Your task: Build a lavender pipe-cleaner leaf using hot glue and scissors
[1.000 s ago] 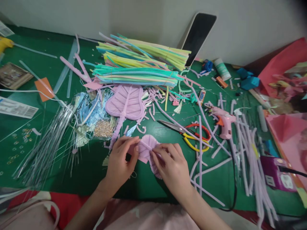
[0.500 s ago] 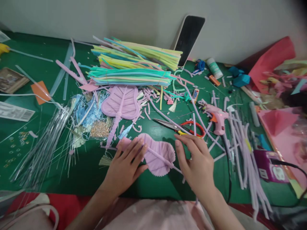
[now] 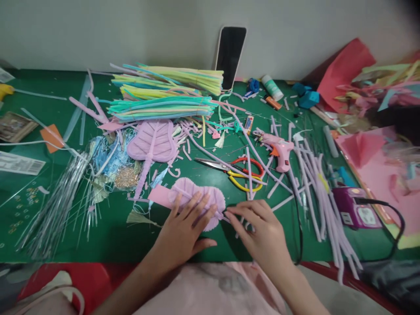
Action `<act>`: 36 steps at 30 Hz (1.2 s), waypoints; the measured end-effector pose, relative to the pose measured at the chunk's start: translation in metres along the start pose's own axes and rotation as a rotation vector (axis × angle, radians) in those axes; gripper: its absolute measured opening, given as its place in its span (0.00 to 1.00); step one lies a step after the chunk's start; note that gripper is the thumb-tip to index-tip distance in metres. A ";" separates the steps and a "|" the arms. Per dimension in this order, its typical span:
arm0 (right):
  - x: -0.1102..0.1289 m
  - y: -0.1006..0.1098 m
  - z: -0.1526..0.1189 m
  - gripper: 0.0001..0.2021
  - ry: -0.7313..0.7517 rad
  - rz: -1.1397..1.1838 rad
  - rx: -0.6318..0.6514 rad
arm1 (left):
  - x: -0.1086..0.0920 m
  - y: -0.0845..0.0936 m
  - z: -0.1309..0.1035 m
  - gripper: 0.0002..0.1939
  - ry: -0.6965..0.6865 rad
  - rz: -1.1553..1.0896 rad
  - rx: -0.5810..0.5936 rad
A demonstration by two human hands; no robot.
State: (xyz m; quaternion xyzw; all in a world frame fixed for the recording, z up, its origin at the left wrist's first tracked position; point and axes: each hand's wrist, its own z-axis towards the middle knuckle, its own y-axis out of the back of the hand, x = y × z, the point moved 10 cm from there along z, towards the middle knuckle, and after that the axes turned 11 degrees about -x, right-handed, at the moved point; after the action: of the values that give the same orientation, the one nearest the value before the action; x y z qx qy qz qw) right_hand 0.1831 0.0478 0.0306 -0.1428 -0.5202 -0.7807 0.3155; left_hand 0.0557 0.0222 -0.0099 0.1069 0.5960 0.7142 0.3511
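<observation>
Your left hand spread flat on lilac pipe-cleaner leaf near bench front edge, apart from right hand at stem, pinch unclear. Likely light, crushable; hold by stem.

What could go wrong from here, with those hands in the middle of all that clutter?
The left hand lies flat on the lilac leaf shape, so pressing hard might crease it. The right hand pinches its thin stem; a sharp tug could bend that. The glue gun's cord runs to the table's front edge near the right forearm, so an arm might catch it and drag the gun.
</observation>
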 end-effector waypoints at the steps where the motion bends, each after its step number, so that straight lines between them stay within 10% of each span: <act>1: 0.001 -0.003 -0.004 0.03 -0.006 0.017 0.017 | -0.001 -0.002 -0.001 0.33 0.000 -0.002 0.008; 16: -0.017 -0.004 -0.009 0.06 -0.109 0.083 0.043 | 0.009 0.005 0.001 0.32 0.011 -0.053 0.025; 22: -0.062 0.005 0.005 0.13 -0.486 0.129 0.142 | 0.094 0.056 0.009 0.25 0.535 0.037 -0.288; 29: -0.052 -0.060 -0.005 0.20 -0.773 0.628 0.497 | 0.132 0.032 0.017 0.31 0.829 -0.187 -0.005; 36: -0.051 -0.069 -0.010 0.28 -1.050 0.970 0.460 | 0.145 0.034 0.004 0.34 1.041 -0.744 -0.189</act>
State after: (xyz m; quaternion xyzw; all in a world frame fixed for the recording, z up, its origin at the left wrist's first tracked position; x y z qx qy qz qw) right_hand 0.1785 0.0740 -0.0518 -0.6402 -0.6310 -0.2548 0.3565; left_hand -0.0605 0.1156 -0.0159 -0.4986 0.6202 0.5524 0.2481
